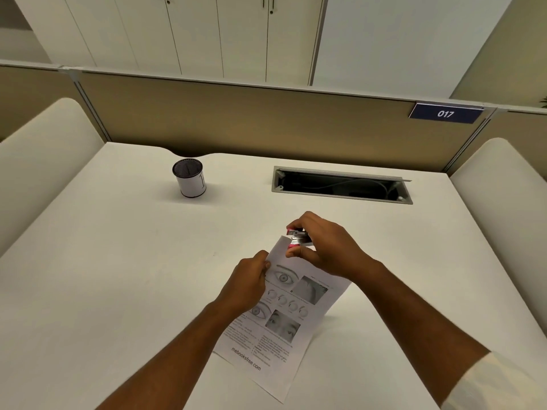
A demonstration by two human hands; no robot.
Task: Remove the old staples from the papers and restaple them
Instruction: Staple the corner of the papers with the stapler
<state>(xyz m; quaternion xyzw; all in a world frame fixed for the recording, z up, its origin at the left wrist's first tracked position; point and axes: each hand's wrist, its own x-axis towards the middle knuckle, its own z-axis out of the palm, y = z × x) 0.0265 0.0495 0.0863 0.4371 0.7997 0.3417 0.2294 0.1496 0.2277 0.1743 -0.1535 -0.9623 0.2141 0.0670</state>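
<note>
The papers, printed with eye drawings and text, are lifted off the white desk at their far end. My left hand pinches their left edge near the top. My right hand grips a small pink and silver stapler whose jaws sit over the papers' top corner. No staple can be made out at this size.
A black-rimmed white pen cup stands at the back left. A recessed cable slot runs along the back of the desk. A beige partition with a blue "017" label closes the far side.
</note>
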